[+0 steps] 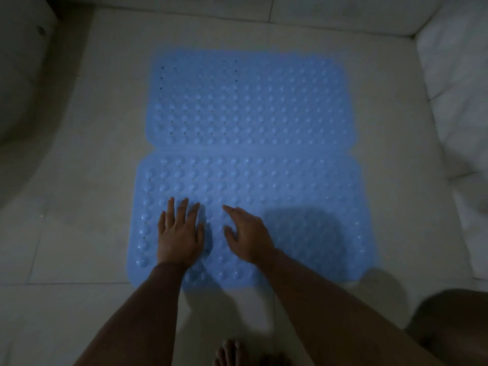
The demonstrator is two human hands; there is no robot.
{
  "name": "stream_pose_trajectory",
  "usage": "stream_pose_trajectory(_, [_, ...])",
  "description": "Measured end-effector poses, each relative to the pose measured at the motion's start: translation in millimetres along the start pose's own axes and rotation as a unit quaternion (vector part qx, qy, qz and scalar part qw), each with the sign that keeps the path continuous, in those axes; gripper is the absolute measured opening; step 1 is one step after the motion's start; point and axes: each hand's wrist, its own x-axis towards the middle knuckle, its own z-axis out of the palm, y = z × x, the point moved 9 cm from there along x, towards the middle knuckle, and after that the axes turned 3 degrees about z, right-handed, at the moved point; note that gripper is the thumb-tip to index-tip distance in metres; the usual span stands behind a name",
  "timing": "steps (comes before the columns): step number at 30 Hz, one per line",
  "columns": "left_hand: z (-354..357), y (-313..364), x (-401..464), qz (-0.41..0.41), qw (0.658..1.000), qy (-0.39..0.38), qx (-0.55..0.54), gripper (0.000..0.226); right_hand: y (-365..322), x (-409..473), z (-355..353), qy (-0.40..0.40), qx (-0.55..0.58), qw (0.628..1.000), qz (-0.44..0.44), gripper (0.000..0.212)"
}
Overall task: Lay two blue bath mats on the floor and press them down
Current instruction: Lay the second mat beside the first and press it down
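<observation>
Two blue bath mats lie edge to edge on the tiled floor, the far mat touching the near mat. The left hand presses flat, fingers spread and empty; the right hand rests beside it, fingers loosely open, gripping nothing.

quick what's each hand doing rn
Left hand: open, flat on the near mat, holding nothing.
Right hand: open, fingers spread over the same mat, holding nothing.

Two bare forearms without sleeves, hands ringless, a bare foot and knee below.
</observation>
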Motion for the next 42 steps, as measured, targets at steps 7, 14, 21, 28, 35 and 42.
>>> stream_pose_trajectory(7, [-1.7,94.4,11.0,0.042,0.998,-0.007,-0.045,0.059,60.9,2.3,-105.3,0.035,-0.066,0.991,0.107,0.046])
stream_pose_trajectory(14, [54.9,163.3,14.2,0.113,0.991,-0.051,-0.054,0.063,114.1,-25.3,-117.7,0.049,-0.099,0.985,0.129,0.042])
stream_pose_trajectory(21, [97.6,187.7,23.1,0.132,0.99,-0.047,-0.008,0.075,146.1,-32.2,-108.9,0.087,-0.11,0.982,0.124,0.042])
stream_pose_trajectory(28, [98.6,190.9,15.6,0.128,0.992,-0.002,0.012,0.081,166.0,-17.6,-113.6,0.123,-0.111,0.983,0.074,0.038])
stream_pose_trajectory(35, [108.2,198.6,22.7,0.12,0.989,-0.081,0.04,0.112,172.8,-13.0,-128.9,0.101,-0.138,0.983,0.067,0.048])
stream_pose_trajectory(42, [64.7,189.2,28.8,0.137,0.99,-0.026,0.004,0.064,167.0,-48.3,-60.7,-0.026,-0.199,0.973,0.117,0.075])
